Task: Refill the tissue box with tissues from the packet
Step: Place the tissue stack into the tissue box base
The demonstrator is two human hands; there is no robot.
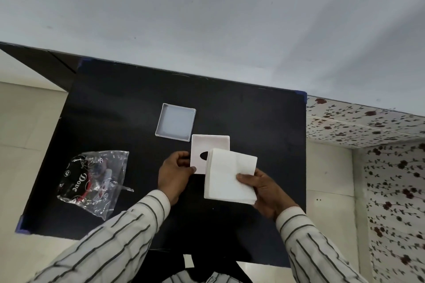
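The person stands at a black counter (pixel 253 122) with the tissue box in two parts. The right hand (pixel 264 188) has its grip closed on a stack of tissues (pixel 230 177), thumb on top and fingers beneath, held just above the counter. The left hand (pixel 174 173) pinches the left edge of the white slotted box part (pixel 208 151), which the stack partly covers. The other part, a shallow tray (pixel 176 123), lies open side up just beyond, touching or nearly touching the slotted part at one corner. The packet (pixel 94 179), clear plastic and crumpled, lies well apart to the left and appears emptied. Step in hand, by judgement: loading the stack into the box. The next move calls for squaring the stack to the box opening, keeping the sheets aligned, then closing the two parts.
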